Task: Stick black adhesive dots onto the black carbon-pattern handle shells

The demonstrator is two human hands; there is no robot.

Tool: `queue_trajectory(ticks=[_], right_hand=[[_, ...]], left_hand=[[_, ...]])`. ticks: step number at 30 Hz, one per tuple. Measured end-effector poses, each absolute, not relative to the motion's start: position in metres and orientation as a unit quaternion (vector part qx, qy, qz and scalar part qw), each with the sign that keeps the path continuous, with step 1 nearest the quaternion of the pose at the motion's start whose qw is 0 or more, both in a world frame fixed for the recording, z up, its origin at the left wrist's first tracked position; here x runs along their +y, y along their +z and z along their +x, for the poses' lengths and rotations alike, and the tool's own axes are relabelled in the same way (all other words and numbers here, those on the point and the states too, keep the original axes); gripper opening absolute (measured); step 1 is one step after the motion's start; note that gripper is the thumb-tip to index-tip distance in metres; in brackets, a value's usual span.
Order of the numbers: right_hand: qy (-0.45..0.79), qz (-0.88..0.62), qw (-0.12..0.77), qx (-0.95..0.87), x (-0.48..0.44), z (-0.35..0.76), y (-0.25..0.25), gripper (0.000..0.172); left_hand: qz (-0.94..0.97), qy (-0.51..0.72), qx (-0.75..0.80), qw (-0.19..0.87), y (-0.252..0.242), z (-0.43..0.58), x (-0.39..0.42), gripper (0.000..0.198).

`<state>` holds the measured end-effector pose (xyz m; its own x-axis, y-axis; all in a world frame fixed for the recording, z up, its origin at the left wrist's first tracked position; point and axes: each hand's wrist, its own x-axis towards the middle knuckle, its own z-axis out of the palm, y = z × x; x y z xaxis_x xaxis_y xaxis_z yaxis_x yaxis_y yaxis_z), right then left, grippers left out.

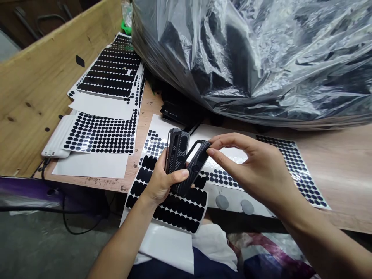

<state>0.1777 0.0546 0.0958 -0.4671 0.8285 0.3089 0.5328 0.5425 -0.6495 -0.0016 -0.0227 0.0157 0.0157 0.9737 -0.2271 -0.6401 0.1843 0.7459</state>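
My left hand (pixel 164 176) is closed around several narrow black plastic pieces (pixel 177 149) with a carbon-fibre pattern, stacked side by side. One more piece of this kind, a black carbon-patterned frame (pixel 197 164), leans away to the right, under my left thumb. It has a long slot and a small round mark. With thumb and forefinger, my right hand (pixel 255 166) pinches that frame's upper end. Beneath my left hand lies a sheet of black stickers (pixel 180 211), reaching past the table edge over my lap.
Clear plastic over dark contents, a large bag (pixel 247 58), bulges across the back. Sheets of black dots (pixel 99 133) lie left, beside a white power bank (pixel 59 135) with a cable. A wooden board (pixel 58 69) walls the left side. Another dot sheet (pixel 302 174) lies right.
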Motion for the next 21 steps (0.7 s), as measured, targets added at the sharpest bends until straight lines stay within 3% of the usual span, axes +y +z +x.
queue_trajectory(ticks=[5,8,10,13,15,18,21], right_hand=[[0.1,-0.368,0.334,-0.862,0.055,0.178,0.09,0.007],[0.059,-0.38,0.348,-0.855,0.058,0.177,0.088,0.035],[0.155,-0.377,0.313,-0.858,0.06,0.175,0.088,0.045],[0.323,-0.386,0.25,-0.827,0.064,0.173,0.088,0.035],[0.343,-0.428,0.265,-0.793,0.069,0.179,0.087,0.03],[0.219,-0.518,0.305,-0.768,0.079,0.2,0.08,0.022],[0.108,-0.557,0.229,-0.791,0.084,0.23,0.069,0.024]], left_hand=[[0.223,0.594,0.371,0.679,0.018,-0.002,-0.022,0.07],[0.222,0.592,0.371,0.68,0.02,-0.003,-0.022,0.07],[0.226,0.59,0.371,0.681,0.021,-0.003,-0.022,0.071],[0.235,0.588,0.376,0.676,0.02,-0.004,-0.022,0.072],[0.247,0.585,0.376,0.675,0.018,-0.003,-0.022,0.071],[0.257,0.586,0.373,0.672,0.016,-0.003,-0.023,0.07],[0.256,0.595,0.373,0.664,0.015,-0.003,-0.023,0.068]])
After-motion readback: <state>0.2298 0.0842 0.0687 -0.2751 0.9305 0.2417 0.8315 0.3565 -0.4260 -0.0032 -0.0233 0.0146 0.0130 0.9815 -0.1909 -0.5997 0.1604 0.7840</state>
